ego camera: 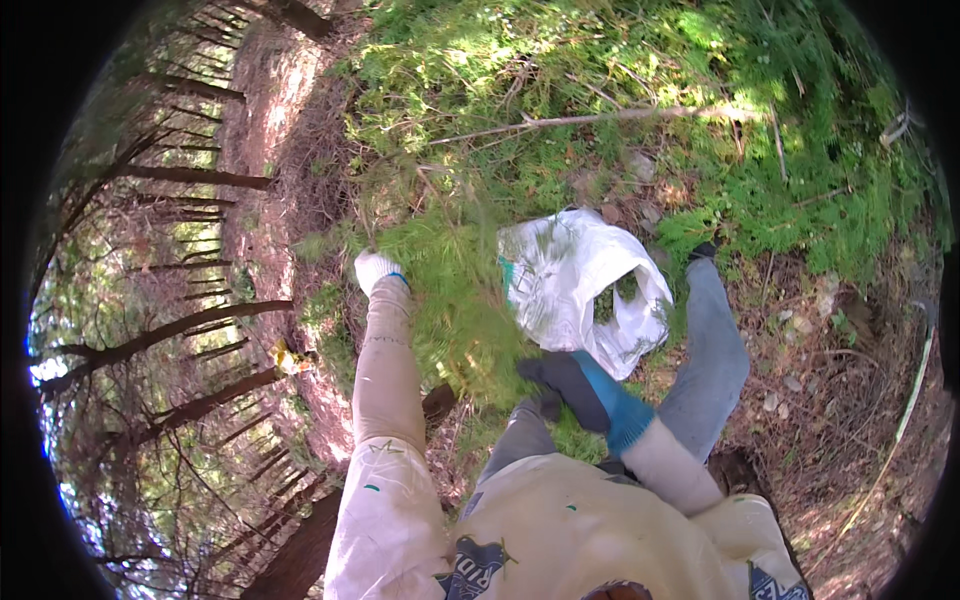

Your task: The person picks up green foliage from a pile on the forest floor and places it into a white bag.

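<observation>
My left hand (376, 271), in a white knit glove with a blue edge, is closed around the stem of a leafy conifer branch (457, 285) at the left of centre. Blurred foliage spreads from it toward my body. My right hand (566, 386), in a blue and dark grey coated glove, is at the lower edge of this foliage; its fingertips are blurred, and whether they pinch any sprigs is unclear. Just beyond the right hand, a white woven plastic sack (562, 277) lies on the ground with its mouth partly open and some green bits inside.
Cut conifer boughs (750, 45) are heaped ahead and to the right, with a long bare branch (600, 118) across them. My jeans-clad leg (709, 337) stands right of the sack. Tree trunks (199, 178) line the left side. A thin pale pole or stem (911, 405) lies far right.
</observation>
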`<state>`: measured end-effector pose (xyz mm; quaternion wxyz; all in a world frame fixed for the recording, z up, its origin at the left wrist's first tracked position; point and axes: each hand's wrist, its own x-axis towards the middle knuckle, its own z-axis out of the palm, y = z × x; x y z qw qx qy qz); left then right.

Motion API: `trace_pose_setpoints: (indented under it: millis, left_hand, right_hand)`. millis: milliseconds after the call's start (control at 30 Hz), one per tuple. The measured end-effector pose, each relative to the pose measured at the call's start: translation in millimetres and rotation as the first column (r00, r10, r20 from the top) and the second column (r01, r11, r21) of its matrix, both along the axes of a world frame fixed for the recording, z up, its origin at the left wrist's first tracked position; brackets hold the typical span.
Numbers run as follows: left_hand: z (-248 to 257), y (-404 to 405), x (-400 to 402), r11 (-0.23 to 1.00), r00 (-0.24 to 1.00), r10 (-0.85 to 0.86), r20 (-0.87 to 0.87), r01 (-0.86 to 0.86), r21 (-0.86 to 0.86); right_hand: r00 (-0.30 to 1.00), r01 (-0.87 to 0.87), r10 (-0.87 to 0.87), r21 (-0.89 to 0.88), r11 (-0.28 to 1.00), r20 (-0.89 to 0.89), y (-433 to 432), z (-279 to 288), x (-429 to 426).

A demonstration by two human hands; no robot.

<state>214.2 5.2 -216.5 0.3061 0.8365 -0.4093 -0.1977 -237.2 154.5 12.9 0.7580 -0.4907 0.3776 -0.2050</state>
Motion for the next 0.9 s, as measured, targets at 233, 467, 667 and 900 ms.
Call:
trace_pose_setpoints:
  millis: [233,467,667,900]
  left_hand:
    - [99.8,11.6,-97.2,0.972,0.930,0.046,0.363,-0.126,0.198]
    - [134.7,47.1,-47.6,0.928,0.914,0.046,0.403,-0.188,0.321]
    - [142.1,130.1,56.4,0.905,0.881,-0.263,0.393,0.085,0.416]
    - [146.1,136.1,112.8,0.935,0.936,-0.307,0.171,0.263,0.240]
  right_hand:
    - [0.999,-0.007,-0.021,0.612,0.791,0.039,50.3,14.4,-42.7]
    - [0.749,0.510,-0.532,-0.168,0.843,-0.395,-24.0,-4.5,-185.0]
    - [0.482,0.875,-0.841,0.091,0.475,-0.246,-158.1,32.7,-356.8]
    - [0.475,0.751,-0.820,-0.339,0.566,-0.319,-262.5,86.7,-452.3]
